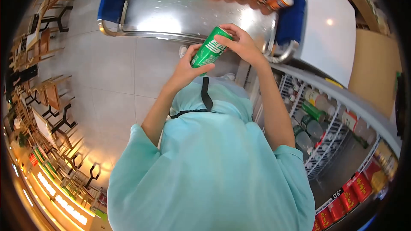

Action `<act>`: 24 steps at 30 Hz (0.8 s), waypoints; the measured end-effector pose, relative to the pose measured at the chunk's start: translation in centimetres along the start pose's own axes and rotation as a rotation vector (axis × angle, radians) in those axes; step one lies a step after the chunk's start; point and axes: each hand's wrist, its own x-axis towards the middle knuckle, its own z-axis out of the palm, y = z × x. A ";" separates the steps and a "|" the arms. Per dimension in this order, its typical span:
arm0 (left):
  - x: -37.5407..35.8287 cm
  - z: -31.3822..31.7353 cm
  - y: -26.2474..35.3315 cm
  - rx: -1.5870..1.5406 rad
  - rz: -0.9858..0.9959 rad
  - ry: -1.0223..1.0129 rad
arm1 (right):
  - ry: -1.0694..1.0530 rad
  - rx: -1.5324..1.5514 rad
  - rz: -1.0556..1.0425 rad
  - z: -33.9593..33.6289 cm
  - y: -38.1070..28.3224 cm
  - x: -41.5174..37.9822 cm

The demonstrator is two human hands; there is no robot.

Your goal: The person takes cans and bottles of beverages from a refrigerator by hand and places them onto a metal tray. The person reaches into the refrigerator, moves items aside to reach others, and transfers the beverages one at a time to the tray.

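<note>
Both hands hold one green soda can (210,48), tilted, above the tiled floor (115,72) just near of the steel cart (192,17). Left hand (188,66) wraps the lower end; right hand (239,42) has fingers curled over the top. Risk: a loosened grip drops the can, denting or bursting it on the floor.

A shop with a dining corner: an open drinks fridge (325,132) shows wire shelves of bottles and red cans with price tags, a steel cart (192,17) carries rows of green and orange cans, and wooden chairs (51,94) crowd the tiled floor.
</note>
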 end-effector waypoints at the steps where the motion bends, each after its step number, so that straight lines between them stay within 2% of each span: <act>1: 0.7 -2.0 -0.1 -0.039 -0.014 0.010 | 0.024 -0.014 0.001 1.4 -0.8 1.8; 3: 2.3 -6.4 -0.3 -0.086 -0.031 0.035 | 0.063 -0.083 -0.020 4.4 -2.2 5.6; 6: 5.0 -13.2 -0.3 0.008 0.044 0.058 | 0.075 -0.239 -0.095 8.7 -4.3 11.9; 8: 6.9 -17.7 0.6 0.228 0.144 0.162 | 0.049 -0.313 -0.120 11.8 -7.1 15.5; 12: 10.5 -25.3 1.8 0.543 0.251 0.345 | 0.009 -0.585 -0.341 17.0 -9.8 22.8; 16: 14.3 -30.9 1.9 0.535 0.345 0.546 | -0.019 -0.724 -0.563 21.3 -10.5 30.0; 17: 15.2 -32.1 1.9 0.535 0.297 0.589 | -0.050 -0.767 -0.584 22.1 -10.9 31.4; 21: 20.2 -37.2 -0.5 0.551 0.351 0.695 | -0.013 -0.845 -0.652 24.5 -11.3 35.5; 23: 22.6 -38.9 -1.1 0.495 0.404 0.702 | 0.002 -0.800 -0.579 24.0 -10.4 35.4; 24: 23.4 -39.3 -1.1 0.477 0.348 0.687 | 0.013 -0.778 -0.544 23.5 -10.0 35.1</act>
